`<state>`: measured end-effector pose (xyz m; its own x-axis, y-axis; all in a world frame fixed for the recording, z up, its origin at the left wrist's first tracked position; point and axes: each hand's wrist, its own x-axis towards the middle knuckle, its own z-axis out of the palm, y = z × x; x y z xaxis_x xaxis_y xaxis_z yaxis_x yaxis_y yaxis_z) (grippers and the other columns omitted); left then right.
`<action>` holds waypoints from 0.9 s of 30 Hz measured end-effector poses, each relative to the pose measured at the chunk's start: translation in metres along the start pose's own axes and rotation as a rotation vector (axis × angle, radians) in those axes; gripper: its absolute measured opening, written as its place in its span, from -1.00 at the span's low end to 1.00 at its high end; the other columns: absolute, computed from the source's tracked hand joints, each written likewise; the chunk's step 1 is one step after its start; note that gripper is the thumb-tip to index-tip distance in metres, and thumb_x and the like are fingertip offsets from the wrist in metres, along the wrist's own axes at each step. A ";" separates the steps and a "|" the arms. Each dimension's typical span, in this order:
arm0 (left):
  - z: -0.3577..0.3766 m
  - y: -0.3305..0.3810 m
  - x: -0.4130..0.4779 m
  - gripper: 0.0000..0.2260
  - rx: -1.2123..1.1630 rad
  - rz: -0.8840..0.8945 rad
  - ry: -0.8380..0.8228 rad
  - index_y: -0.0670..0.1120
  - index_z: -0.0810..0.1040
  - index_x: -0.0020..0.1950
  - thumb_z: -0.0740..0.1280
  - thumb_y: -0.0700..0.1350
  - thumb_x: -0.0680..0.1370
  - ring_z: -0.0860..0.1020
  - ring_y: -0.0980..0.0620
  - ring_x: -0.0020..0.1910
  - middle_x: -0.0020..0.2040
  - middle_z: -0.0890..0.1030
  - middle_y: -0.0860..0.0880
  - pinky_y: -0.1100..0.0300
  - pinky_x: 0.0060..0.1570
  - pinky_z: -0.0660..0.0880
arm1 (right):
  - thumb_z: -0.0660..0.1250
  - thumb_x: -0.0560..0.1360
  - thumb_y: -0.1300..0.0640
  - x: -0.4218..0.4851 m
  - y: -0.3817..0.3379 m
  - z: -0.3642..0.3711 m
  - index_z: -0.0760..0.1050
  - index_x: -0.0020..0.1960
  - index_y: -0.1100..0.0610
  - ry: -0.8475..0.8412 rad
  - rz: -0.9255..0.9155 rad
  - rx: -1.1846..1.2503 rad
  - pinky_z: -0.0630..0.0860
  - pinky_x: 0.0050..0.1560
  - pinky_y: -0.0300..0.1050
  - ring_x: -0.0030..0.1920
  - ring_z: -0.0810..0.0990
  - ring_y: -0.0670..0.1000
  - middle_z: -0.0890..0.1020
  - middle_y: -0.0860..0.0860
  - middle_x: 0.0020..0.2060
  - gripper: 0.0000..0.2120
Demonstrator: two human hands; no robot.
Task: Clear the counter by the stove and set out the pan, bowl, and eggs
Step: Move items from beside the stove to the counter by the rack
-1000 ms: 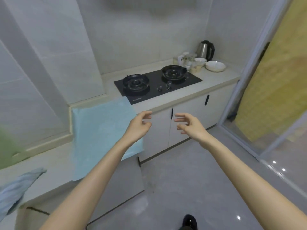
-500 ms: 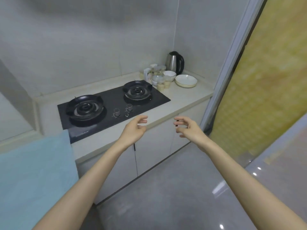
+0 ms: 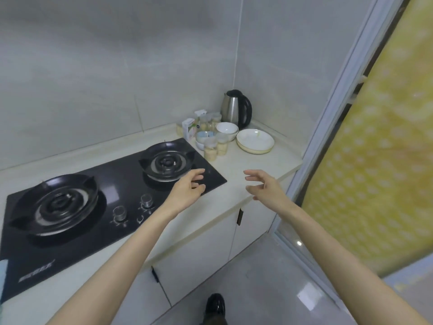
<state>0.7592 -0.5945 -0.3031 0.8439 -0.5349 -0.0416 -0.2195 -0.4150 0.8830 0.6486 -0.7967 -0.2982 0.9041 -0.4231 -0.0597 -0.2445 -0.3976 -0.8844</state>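
So far: nothing looks cleared or set out, so an early stage by my reading
Left hand (image 3: 187, 191): empty, fingers loosely spread, hovering over the right edge of the stove (image 3: 112, 184), centre of frame
Right hand (image 3: 264, 187): empty, fingers relaxed and apart, above the front strip of the counter (image 3: 246, 170)
Bowl (image 3: 226, 130): white, upper centre-right, between the jars (image 3: 212, 148) and the kettle (image 3: 235, 109)
Pan, eggs: not in view
Left to do: move the jars, plate (image 3: 255, 140) and kettle; fetch pan and eggs
Edges: counter ends at the door frame (image 3: 328, 137), right; wall corner behind the kettle
Open room: bare strip in front of the plate, beside the stove
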 end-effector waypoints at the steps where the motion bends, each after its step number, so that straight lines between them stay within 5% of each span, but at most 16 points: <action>1: 0.002 0.000 0.020 -0.58 0.003 -0.002 -0.006 0.00 0.35 0.42 0.28 -0.17 0.56 0.50 0.04 0.17 0.28 0.48 0.01 0.14 0.19 0.44 | 0.29 0.54 0.21 0.019 0.001 -0.002 0.40 0.31 -0.04 -0.008 0.001 -0.020 0.53 0.13 -0.04 0.02 0.57 0.02 0.49 -0.08 0.17 -0.63; 9: 0.016 0.003 0.173 -0.41 0.020 -0.035 -0.017 -0.04 0.22 0.49 0.37 -0.13 0.52 0.38 0.02 0.30 0.40 0.36 -0.02 0.24 0.16 0.34 | 0.30 0.52 0.21 0.176 0.004 -0.013 0.27 0.43 0.00 -0.056 0.014 -0.108 0.46 0.13 -0.11 0.10 0.48 0.00 0.37 -0.06 0.24 -0.49; 12: 0.017 0.005 0.215 -0.46 0.037 0.000 0.007 -0.11 0.28 0.46 0.36 -0.22 0.51 0.36 0.17 0.12 0.18 0.38 0.10 0.39 0.05 0.29 | 0.30 0.51 0.27 0.227 0.009 -0.014 0.26 0.42 0.07 -0.064 -0.018 -0.146 0.31 0.02 -0.29 0.14 0.38 -0.08 0.34 -0.11 0.19 -0.48; 19: 0.024 -0.014 0.295 -0.46 0.038 -0.058 0.075 -0.06 0.33 0.38 0.41 -0.31 0.45 0.39 0.24 0.03 -0.01 0.33 0.28 0.65 -0.13 0.27 | 0.34 0.48 0.24 0.338 0.037 -0.006 0.24 0.44 0.04 -0.191 -0.014 -0.221 0.30 0.11 -0.25 0.10 0.40 -0.04 0.34 -0.09 0.19 -0.42; 22: 0.032 -0.034 0.328 -0.37 0.012 -0.137 0.112 -0.13 0.32 0.43 0.47 -0.26 0.40 0.38 0.20 0.20 0.14 0.43 0.18 0.49 0.08 0.28 | 0.37 0.42 0.24 0.382 0.049 0.003 0.25 0.43 0.07 -0.274 -0.021 -0.239 0.27 0.25 -0.22 0.24 0.37 -0.06 0.38 -0.06 0.28 -0.38; 24: 0.040 -0.043 0.343 -0.36 -0.009 -0.173 0.152 -0.12 0.34 0.41 0.48 -0.29 0.38 0.36 0.22 0.15 0.09 0.42 0.24 0.52 0.04 0.24 | 0.39 0.31 0.22 0.408 0.060 0.009 0.32 0.39 0.11 -0.296 -0.073 -0.224 0.32 0.32 -0.12 0.30 0.40 -0.02 0.44 0.00 0.29 -0.34; 27: 0.055 -0.055 0.359 -0.33 -0.016 -0.265 0.214 -0.14 0.36 0.39 0.51 -0.32 0.33 0.40 0.18 0.13 0.06 0.43 0.20 0.47 0.06 0.28 | 0.41 0.29 0.33 0.437 0.068 0.014 0.40 0.29 0.22 -0.327 -0.172 -0.287 0.31 0.20 -0.17 0.16 0.41 -0.01 0.49 0.04 0.17 -0.43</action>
<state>1.0473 -0.8038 -0.3923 0.9545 -0.2431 -0.1728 0.0272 -0.5060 0.8621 1.0322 -0.9977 -0.3913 0.9918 -0.0704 -0.1068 -0.1264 -0.6685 -0.7329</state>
